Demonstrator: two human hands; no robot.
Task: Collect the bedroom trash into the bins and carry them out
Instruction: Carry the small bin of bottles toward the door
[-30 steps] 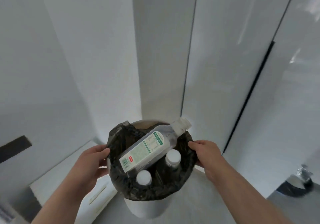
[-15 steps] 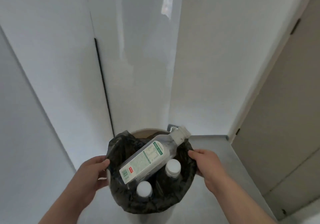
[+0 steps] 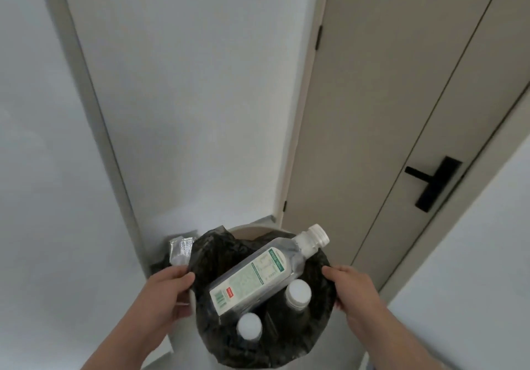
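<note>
Head view, looking down over both forearms.

- Left hand (image 3: 165, 292): forearm comes up from the lower left. The hand grips the left side of the bin (image 3: 252, 228), thumb laid over the edge onto the black liner (image 3: 218, 258), fingers wrapped round the outside wall. Fingertips are hidden behind the bin.
- Right hand (image 3: 354, 289): forearm comes in from the lower right. The hand holds the opposite side of the rim, thumb tip pressed on the liner's edge, fingers curled under and out of sight.
- The bin sits between the two hands, mouth up. The liner is folded over the rim all the way round.
- Large bottle (image 3: 258, 275): clear, with a green and white label, lying tilted across the bin's mouth. Its base points toward the left hand. Its white-capped neck sticks out past the rim, beyond the right hand's thumb.
- Two smaller bottles stand upright inside. One white cap (image 3: 298, 291) is just inside the right hand, and the other cap (image 3: 249, 323) is lower, nearer the wrists, between both hands.
- Beyond the left hand's knuckles is a crumpled silver packet (image 3: 180, 247), low against the white wall (image 3: 186, 83). What it rests on I cannot tell.
- Beyond the right hand is a beige door (image 3: 387, 111), closed, with a black lever handle (image 3: 433, 183).
</note>
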